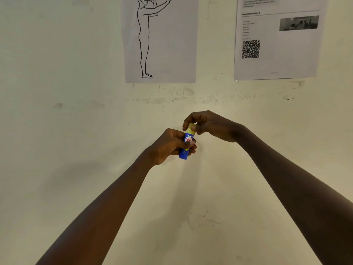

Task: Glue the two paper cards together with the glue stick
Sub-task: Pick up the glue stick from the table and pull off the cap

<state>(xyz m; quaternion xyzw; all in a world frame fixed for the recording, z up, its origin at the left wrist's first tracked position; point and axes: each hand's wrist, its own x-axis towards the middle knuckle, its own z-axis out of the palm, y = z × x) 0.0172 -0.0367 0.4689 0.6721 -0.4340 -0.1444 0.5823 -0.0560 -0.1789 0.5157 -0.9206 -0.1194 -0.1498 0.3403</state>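
A blue glue stick [186, 145] with a yellow cap [191, 129] is held upright in the air in front of a cream wall. My left hand [168, 146] grips the blue body, fingers and thumb curled round it. From above, my right hand [208, 125] pinches the yellow cap between thumb and fingertips. The cap sits on the stick's top end. No paper cards are in view.
A cream, scuffed wall [76, 131] fills the view. Two printed sheets hang on it: a line drawing of a standing figure [160, 39] at top centre and an information sheet with a QR code [277, 37] at top right.
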